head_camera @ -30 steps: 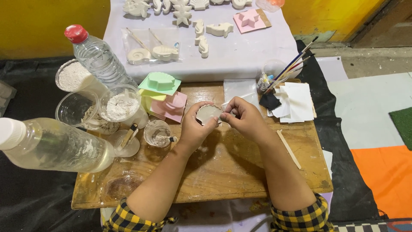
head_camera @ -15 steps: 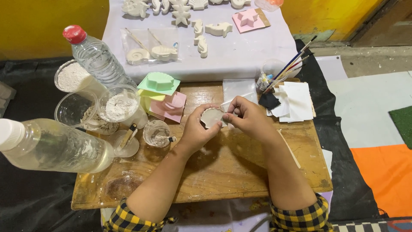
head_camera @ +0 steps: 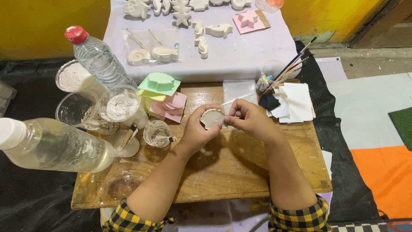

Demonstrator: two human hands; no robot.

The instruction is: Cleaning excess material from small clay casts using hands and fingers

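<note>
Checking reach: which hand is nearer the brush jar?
Right. The right hand sits just left of the brush jar; the left hand is farther left, cupping the shell cast.

Yellow-and-black plaid sleeves (head_camera: 128, 219), rolled up

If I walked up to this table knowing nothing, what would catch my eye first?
Probably the two hands meeting over the middle of the wooden table: the left hand cups a pale shell-shaped cast, and the right hand pinches at its edge. Next, the big clear bottle lying at the left, and the stack of pastel moulds just behind the hands.
</note>
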